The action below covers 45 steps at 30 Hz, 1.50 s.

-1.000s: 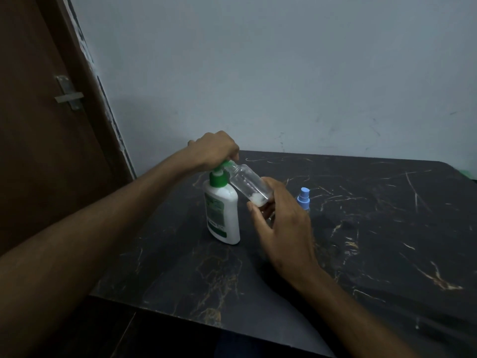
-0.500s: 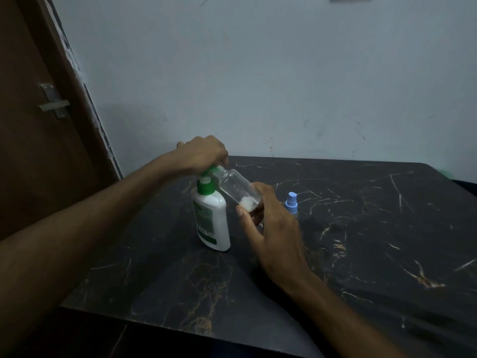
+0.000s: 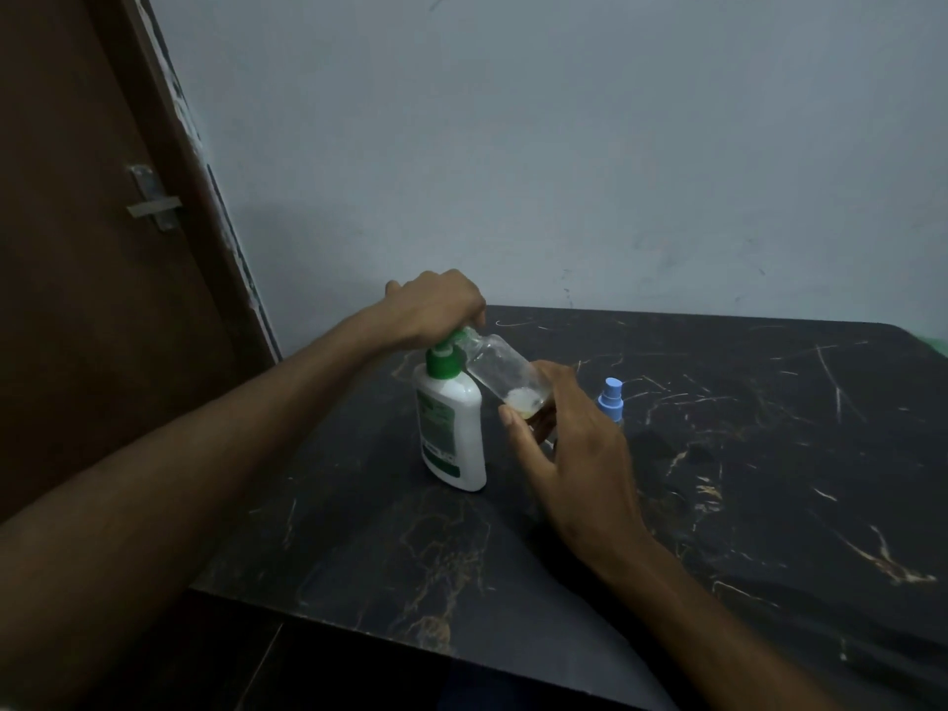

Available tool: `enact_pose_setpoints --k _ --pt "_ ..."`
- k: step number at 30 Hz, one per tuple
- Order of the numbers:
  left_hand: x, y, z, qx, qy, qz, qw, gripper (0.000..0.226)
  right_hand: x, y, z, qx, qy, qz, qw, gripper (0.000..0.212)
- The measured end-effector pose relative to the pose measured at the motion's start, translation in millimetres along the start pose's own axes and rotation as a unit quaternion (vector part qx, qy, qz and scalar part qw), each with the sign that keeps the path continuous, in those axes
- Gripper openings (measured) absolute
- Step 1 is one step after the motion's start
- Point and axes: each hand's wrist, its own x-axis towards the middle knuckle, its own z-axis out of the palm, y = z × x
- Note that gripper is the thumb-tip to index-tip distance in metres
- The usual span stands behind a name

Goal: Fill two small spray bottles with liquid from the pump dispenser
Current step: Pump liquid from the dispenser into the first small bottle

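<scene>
The left hand (image 3: 436,305) curls its grip over the green pump head of the white pump dispenser (image 3: 451,428), standing on the dark marble surface (image 3: 769,479). The right hand (image 3: 574,454) grips 1 tilted clear bottle (image 3: 505,372), mouth at the nozzle, holding a little white liquid. A blue-capped bottle (image 3: 611,400) stands just right.

One white pump dispenser (image 3: 451,428), one clear small bottle (image 3: 505,374) and one blue spray cap (image 3: 611,400) are on view above one dark marble table (image 3: 769,479), with two hands.
</scene>
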Motion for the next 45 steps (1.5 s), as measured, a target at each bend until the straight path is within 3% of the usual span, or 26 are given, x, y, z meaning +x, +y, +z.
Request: enact_pose_setpoints --k 4,14,45 --pt "-1.5 0.6 -2.8 0.0 -0.003 -0.009 1.0 0.056 -0.9 -0.2 -0.8 -0.002 -0.002 0.0 1.0 0.035" --pt "3.5 -3.1 1.4 0.031 0.003 0.021 0.999 0.029 -1.5 -0.8 -2.3 0.003 -0.009 -0.006 1.0 0.034" --pt "-5.9 7.2 -8.2 0.021 0.008 0.043 0.999 0.03 -0.6 -0.9 -3.1 -0.005 -0.012 0.002 1.0 0.035"
